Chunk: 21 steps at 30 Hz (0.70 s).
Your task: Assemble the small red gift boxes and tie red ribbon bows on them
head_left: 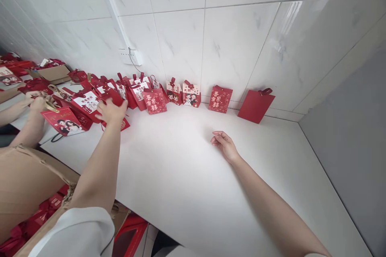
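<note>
My left hand (pixel 112 111) is stretched out over the crowded red gift boxes at the left, fingers spread apart. A red gift box (pixel 107 93) with a ribbon stands just behind its fingers, and a red patterned box (pixel 124 123) lies partly hidden under the hand. Whether the fingers touch either one I cannot tell. My right hand (pixel 225 145) hovers above or rests on the white table (pixel 181 160), its fingers curled in toward the thumb with no object showing in them. Nearest to it stands a red patterned box (pixel 220 99) with white characters.
Along the tiled wall stand a plain red box (pixel 256 105), a box with a cartoon couple (pixel 191 94) and several more. A co-worker's hands (pixel 37 102) hold a ribbon by a red box (pixel 64 121) at left. An open carton (pixel 27 184) sits below the table edge.
</note>
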Tool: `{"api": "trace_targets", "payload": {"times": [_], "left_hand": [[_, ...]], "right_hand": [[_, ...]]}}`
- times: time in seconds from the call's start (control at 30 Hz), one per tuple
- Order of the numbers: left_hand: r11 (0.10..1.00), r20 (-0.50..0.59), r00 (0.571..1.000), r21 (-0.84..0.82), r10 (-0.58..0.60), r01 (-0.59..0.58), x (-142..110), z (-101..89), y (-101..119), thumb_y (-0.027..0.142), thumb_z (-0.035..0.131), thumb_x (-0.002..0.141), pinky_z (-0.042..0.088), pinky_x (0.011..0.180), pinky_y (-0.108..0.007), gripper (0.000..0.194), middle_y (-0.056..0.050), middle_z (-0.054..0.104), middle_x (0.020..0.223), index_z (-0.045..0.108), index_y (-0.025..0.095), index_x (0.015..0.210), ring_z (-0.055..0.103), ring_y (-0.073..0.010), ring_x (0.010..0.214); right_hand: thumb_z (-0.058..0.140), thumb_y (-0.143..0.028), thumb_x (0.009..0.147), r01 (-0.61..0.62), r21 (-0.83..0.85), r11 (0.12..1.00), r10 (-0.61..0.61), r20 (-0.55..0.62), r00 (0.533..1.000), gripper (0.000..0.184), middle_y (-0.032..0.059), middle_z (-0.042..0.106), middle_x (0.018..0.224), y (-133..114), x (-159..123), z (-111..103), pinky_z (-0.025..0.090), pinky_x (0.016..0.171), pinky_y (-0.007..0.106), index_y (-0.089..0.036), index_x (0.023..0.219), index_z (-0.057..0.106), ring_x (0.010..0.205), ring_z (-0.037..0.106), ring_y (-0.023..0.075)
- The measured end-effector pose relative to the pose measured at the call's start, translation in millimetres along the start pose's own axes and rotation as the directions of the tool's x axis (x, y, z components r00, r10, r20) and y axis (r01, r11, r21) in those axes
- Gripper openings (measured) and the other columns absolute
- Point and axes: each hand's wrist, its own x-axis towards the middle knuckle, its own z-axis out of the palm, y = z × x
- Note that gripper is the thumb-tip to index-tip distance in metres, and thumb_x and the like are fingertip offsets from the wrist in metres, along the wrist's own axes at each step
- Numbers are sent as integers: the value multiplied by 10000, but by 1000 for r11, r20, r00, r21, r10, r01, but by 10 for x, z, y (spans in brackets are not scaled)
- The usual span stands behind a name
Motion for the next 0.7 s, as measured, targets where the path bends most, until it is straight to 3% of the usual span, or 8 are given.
{"api": "trace_targets", "payload": {"times": [0.1, 0.2, 0.3, 0.4, 0.5, 0.6, 0.67, 0.7], "left_hand": [[989, -30, 988, -30, -148, 147, 153, 340, -176, 543, 602, 834, 209, 1028, -646, 864, -259, 112, 1537, 255, -8, 1402, 50, -452, 1394], [995, -34, 995, -3, -97, 97, 201, 599, -328, 506, 576, 846, 229, 1026, -652, 785, -240, 216, 1502, 299, 13, 1390, 103, -451, 1385], [1000, -69, 998, 27, -1, 3, 35, 762, -283, 446, 582, 835, 303, 1038, -618, 738, -216, 295, 1478, 316, 66, 1410, 150, -419, 1393], [987, -86, 986, 75, 146, -139, -387, 839, -66, 459, 573, 824, 371, 1028, -589, 737, -193, 337, 1472, 334, 119, 1433, 208, -413, 1385], [959, -11, 961, 72, 276, -275, -1048, 818, 212, 457, 537, 847, 395, 1037, -561, 719, -191, 337, 1494, 340, 129, 1456, 232, -416, 1389], [864, 52, 862, -43, 504, -502, -1787, 677, 475, 499, 509, 867, 416, 1038, -529, 692, -118, 311, 1539, 333, 220, 1476, 253, -388, 1409], [805, -3, 815, -157, 579, -572, -2166, 531, 611, 524, 499, 874, 442, 1011, -501, 691, -97, 266, 1565, 309, 263, 1485, 304, -370, 1396], [788, -57, 813, -215, 579, -577, -2288, 458, 662, 518, 505, 876, 453, 999, -482, 673, -97, 288, 1554, 323, 275, 1476, 351, -354, 1372]], "right_hand": [[647, -384, 838, -8, -4, 1000, 8, 13, 1000, 199, 5, 653, 772, 6, 4, 4, 480, 735, 300, -252, 987, 634, 768, 593, 157], [645, -386, 841, -13, -15, 1000, 13, 15, 1000, 200, 6, 653, 779, 11, 6, 0, 481, 743, 300, -252, 988, 635, 772, 593, 157], [653, -388, 830, -10, -21, 1000, 10, 9, 1000, 211, 8, 650, 773, 9, 2, -5, 482, 737, 304, -245, 985, 634, 758, 594, 159], [651, -384, 831, -13, -22, 1000, 13, 11, 1000, 220, 7, 648, 773, -7, -8, -7, 481, 741, 299, -235, 993, 627, 760, 591, 152], [639, -390, 839, -17, -39, 999, 17, 12, 1000, 241, 6, 648, 784, -25, -16, -12, 481, 753, 298, -228, 1016, 616, 774, 593, 148], [636, -394, 832, -16, -56, 998, 17, 10, 1000, 256, 5, 643, 779, -21, -21, -14, 481, 754, 302, -222, 1019, 601, 758, 595, 147], [632, -403, 827, -14, -65, 998, 15, 5, 1000, 263, 4, 636, 776, -17, -25, 2, 482, 757, 305, -223, 1015, 591, 758, 596, 149], [625, -413, 828, -12, -76, 997, 12, 1, 1000, 267, 3, 631, 773, -25, -30, 17, 483, 760, 307, -225, 1012, 585, 764, 597, 151]]}}
